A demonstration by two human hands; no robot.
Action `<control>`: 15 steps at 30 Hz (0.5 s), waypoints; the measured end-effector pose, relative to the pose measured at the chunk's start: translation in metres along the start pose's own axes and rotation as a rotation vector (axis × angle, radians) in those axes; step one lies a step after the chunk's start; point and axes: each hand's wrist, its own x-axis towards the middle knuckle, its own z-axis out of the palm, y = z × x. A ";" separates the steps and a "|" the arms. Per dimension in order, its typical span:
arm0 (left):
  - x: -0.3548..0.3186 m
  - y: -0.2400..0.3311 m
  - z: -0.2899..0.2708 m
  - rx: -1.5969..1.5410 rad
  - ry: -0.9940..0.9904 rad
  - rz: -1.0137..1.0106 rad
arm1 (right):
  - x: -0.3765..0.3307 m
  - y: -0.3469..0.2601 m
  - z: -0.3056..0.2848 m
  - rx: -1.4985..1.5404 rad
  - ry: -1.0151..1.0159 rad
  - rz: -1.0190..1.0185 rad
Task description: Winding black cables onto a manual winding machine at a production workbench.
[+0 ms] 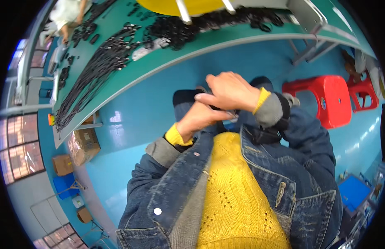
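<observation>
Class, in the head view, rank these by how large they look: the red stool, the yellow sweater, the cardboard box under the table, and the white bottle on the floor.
1. Yellow sweater, though it is nearest the camera, which inflates it.
2. Red stool.
3. Cardboard box.
4. White bottle.

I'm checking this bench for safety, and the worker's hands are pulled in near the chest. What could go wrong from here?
1. The left hand and right hand are clasped over a small dark item away from the green bench; if it slips, it likely falls to the blue floor.
2. The red stool stands close by the right elbow, so a swing might knock it.
</observation>
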 end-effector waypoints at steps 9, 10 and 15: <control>0.004 -0.012 -0.018 0.103 0.054 -0.082 | 0.001 0.010 0.034 0.044 0.002 0.018; 0.000 -0.014 -0.025 0.094 -0.066 -0.206 | -0.001 0.012 0.036 0.055 -0.006 -0.008; -0.024 0.034 -0.102 0.161 -0.043 -0.266 | -0.013 0.032 0.032 0.688 -0.429 0.287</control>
